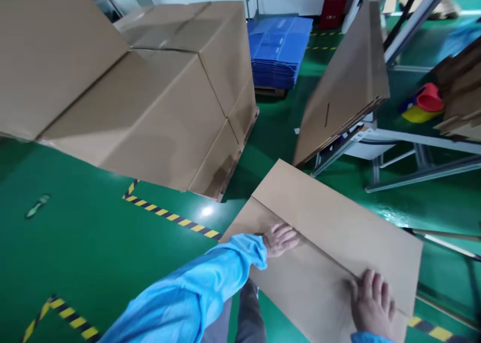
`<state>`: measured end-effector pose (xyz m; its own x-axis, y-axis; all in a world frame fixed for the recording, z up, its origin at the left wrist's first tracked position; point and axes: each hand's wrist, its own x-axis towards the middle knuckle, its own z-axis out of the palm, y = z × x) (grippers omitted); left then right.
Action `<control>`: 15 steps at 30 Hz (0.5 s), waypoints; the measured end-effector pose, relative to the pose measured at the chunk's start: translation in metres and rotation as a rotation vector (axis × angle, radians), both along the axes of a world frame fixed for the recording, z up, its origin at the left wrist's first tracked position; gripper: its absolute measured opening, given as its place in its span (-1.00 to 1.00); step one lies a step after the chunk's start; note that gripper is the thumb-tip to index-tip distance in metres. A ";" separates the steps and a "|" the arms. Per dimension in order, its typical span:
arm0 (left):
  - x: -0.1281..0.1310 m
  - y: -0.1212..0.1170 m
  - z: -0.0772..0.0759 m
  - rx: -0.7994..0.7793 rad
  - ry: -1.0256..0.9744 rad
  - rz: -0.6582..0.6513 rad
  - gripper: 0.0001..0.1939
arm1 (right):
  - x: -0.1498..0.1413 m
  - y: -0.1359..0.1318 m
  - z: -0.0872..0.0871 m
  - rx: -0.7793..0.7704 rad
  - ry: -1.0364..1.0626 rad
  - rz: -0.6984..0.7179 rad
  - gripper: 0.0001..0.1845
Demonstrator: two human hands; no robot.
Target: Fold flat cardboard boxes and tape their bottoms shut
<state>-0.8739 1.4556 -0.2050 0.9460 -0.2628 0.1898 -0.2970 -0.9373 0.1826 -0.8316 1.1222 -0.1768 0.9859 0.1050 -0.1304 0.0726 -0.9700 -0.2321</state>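
Below me lies a cardboard box (pixel 319 288), its two top flaps meeting along a seam. Flat on the near flap, close to the seam's left part, rests my left hand (pixel 281 239), fingers stretched out and holding nothing. My right hand (pixel 374 303) presses on the box top at the seam's right part, its fingers extended over the far flap (pixel 345 207) and the thumb apart. Blue sleeves reach to both wrists. The sides of the box are mostly hidden from above.
Large closed cartons (pixel 161 117) are stacked on a pallet at the left. Folded cardboard sheets (pixel 341 82) lean against a metal frame (pixel 432 175) at the right. Blue folded sheets (pixel 278 44) lie stacked behind. Yellow-black tape (pixel 173 216) marks the green floor.
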 end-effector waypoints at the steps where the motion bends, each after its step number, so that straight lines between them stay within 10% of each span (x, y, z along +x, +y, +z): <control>1: 0.004 0.000 0.008 0.020 -0.004 0.008 -0.60 | 0.003 0.000 -0.006 -0.029 0.002 0.006 -0.07; 6: 0.030 -0.007 0.029 0.081 0.109 0.111 -0.37 | 0.031 -0.001 -0.012 -0.097 0.043 0.034 -0.08; 12: 0.045 -0.021 0.019 -0.030 0.325 0.279 -0.43 | 0.015 0.060 -0.010 -0.210 0.167 0.045 -0.11; 15: 0.052 -0.023 0.011 -0.051 0.332 0.333 -0.42 | 0.028 0.048 -0.013 -0.152 0.177 0.064 -0.21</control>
